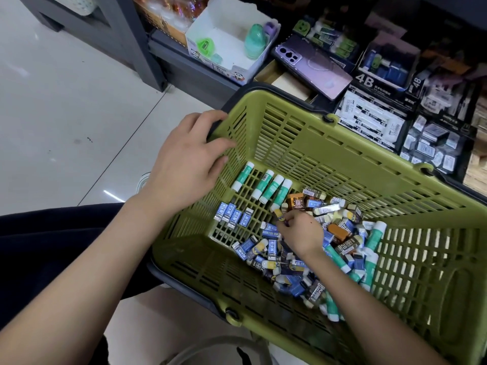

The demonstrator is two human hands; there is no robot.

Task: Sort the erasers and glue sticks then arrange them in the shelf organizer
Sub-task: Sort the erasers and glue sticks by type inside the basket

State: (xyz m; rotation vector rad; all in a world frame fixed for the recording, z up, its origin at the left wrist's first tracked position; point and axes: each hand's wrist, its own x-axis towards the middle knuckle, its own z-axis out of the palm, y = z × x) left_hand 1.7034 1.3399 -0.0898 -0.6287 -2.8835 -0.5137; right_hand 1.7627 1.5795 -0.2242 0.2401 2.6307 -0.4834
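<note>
L hand [184, 164] flat on basket [342, 143] left wall, fingers spread | R hand [300, 233] mid-basket, pinching small eraser [278, 216] | step: sorting — 4 glue sticks [263, 187] + 4 blue erasers [234, 216] rowed on basket's far-left floor, pile [337, 248] at right unsorted | next, prob.: lay eraser w/ its kind — clear of both rows

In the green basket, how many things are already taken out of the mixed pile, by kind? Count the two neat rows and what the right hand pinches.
Glue sticks in a row: 4
Blue erasers in a row: 4
Yellow-ended eraser pinched by the right hand: 1
Total: 9
</note>
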